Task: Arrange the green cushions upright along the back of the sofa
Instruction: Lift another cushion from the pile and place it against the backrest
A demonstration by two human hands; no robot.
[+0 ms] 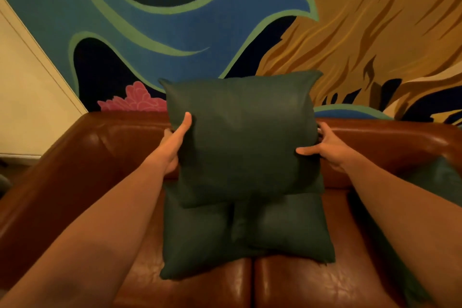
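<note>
Both hands, left hand (175, 142) and right hand (325, 150), grip the upright dark green leather cushion (240, 137) by opposite side edges, squarely before the brown leather sofa back (390, 137).

Lounge/living rm: brown leather sofa (105, 147) w/ painted mural wall (175, 32) behind.

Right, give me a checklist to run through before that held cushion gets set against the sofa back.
1. Both hands on the cushion: ok. The left hand and right hand grip opposite edges of the held cushion.
2. Cushion upright: ok.
3. Sofa back free behind it: cannot tell, the cushion hides it.
4. Seat clear below: not ok, two flat cushions, left and right, lie there.
5. Other cushions upright: not ok.
</note>
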